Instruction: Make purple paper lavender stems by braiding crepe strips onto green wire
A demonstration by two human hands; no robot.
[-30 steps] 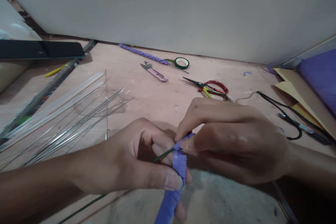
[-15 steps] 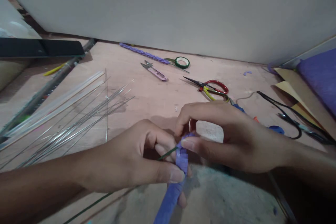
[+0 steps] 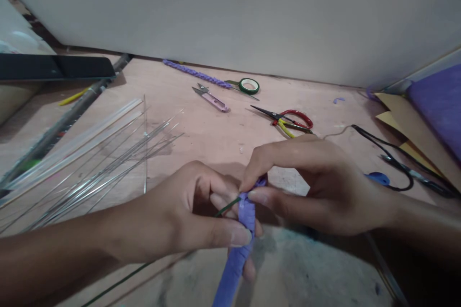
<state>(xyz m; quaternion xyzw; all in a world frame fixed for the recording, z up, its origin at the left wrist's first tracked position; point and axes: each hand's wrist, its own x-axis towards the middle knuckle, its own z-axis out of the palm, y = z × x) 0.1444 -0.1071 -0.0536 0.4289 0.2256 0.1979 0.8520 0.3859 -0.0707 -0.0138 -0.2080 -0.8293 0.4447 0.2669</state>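
My left hand (image 3: 194, 220) is closed, its thumb pressing a purple fringed paper strip (image 3: 247, 213) against the fingers beneath. From there the strip hangs down to the bottom edge. A thin green wrapped wire (image 3: 228, 207) passes through the left hand and meets the strip's upper end; more of it shows below the left wrist. My right hand (image 3: 306, 182) pinches that upper end between thumb and forefinger, where the paper is wound around the wire. A short wound purple part shows just behind the right fingertips.
Bare wires (image 3: 118, 172) lie at left. Farther back are a purple fringed stem (image 3: 196, 74), a green tape roll (image 3: 249, 86), thread snips (image 3: 211, 97) and red-and-yellow-handled scissors (image 3: 284, 120). Black-handled scissors (image 3: 396, 163), brown paper (image 3: 410, 120) and a purple bundle (image 3: 439, 100) sit at right.
My right forefinger has come down onto the thumb, closing the pinch on the strip's upper end. The left hand keeps its hold, almost unmoved.
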